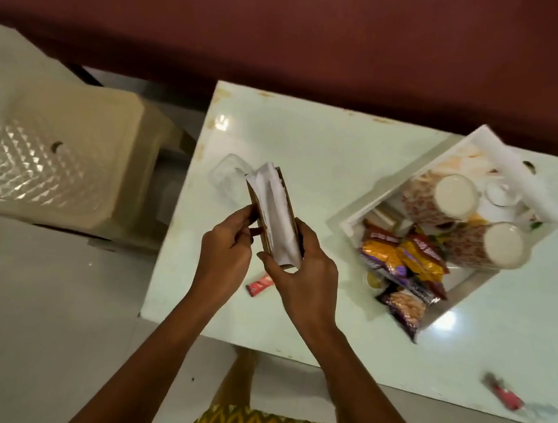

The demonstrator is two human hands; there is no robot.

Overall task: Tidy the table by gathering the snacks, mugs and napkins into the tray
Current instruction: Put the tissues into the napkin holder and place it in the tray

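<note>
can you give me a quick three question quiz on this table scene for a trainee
1. True or false: both mugs stand inside the tray.
2. What do the left hand and right hand hold together? A) a snack packet B) a napkin holder C) a spoon
3. Name one item lying on the table outside the tray.

Key:
1. True
2. B, the napkin holder with white napkins
3. The red sachet near the hands, or the red item at the near right edge
</note>
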